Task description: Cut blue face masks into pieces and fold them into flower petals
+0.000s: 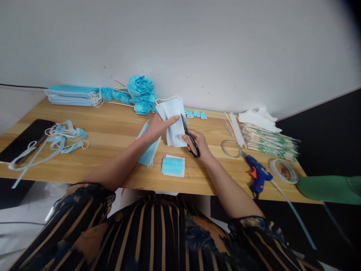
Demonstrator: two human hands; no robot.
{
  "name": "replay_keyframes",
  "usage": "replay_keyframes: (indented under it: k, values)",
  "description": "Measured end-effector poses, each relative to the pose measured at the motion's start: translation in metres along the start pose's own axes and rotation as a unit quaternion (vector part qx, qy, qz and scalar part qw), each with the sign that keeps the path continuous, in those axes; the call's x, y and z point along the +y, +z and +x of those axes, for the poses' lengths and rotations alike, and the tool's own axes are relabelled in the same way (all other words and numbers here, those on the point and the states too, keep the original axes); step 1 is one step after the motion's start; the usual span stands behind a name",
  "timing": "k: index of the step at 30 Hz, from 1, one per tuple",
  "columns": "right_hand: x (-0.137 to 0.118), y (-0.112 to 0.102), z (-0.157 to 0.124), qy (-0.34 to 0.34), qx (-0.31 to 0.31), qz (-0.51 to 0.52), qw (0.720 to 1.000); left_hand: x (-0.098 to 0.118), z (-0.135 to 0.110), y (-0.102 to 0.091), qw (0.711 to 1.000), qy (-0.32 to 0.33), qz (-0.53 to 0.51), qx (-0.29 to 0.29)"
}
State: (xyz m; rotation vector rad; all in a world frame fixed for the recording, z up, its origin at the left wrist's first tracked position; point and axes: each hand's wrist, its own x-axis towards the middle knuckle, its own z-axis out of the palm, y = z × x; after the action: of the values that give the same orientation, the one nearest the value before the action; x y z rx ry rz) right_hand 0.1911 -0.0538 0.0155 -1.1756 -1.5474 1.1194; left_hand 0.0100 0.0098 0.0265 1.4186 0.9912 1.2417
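Note:
My left hand (160,126) grips a pale blue face mask (175,130) with the thumb across its front, holding it up above the table. One white ear loop arches over the mask's top left. Black-handled scissors (189,136) are in my right hand (199,145), their blades at the mask's right edge. Whether the blades are in the fabric I cannot tell. A second face mask (149,148) lies flat under my left forearm, which covers part of it. Closer to me lie cut blue mask pieces (173,166), stacked slightly askew.
On the left are a mask stack (73,95), cut ear loops and strips (60,140) and a black tablet-like slab (26,137). Blue fabric flowers (141,94) on sticks lie behind. To the right are a blue glue gun (258,173), tape roll (283,171), packets (270,142) and green object (328,189).

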Motion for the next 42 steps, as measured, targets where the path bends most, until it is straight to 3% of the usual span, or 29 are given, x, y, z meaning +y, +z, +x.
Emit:
replay_keyframes:
  k: [12,42]
  values:
    - [0.0014,-0.0036,0.0056,-0.054,0.007,-0.085,0.995,0.0017,-0.0044,0.0061,1.000,0.008,-0.009,-0.010]
    - [0.0014,-0.0023,0.0043,-0.077,0.021,-0.058,0.995,-0.0012,-0.0050,0.0079,0.999,-0.009,-0.029,-0.022]
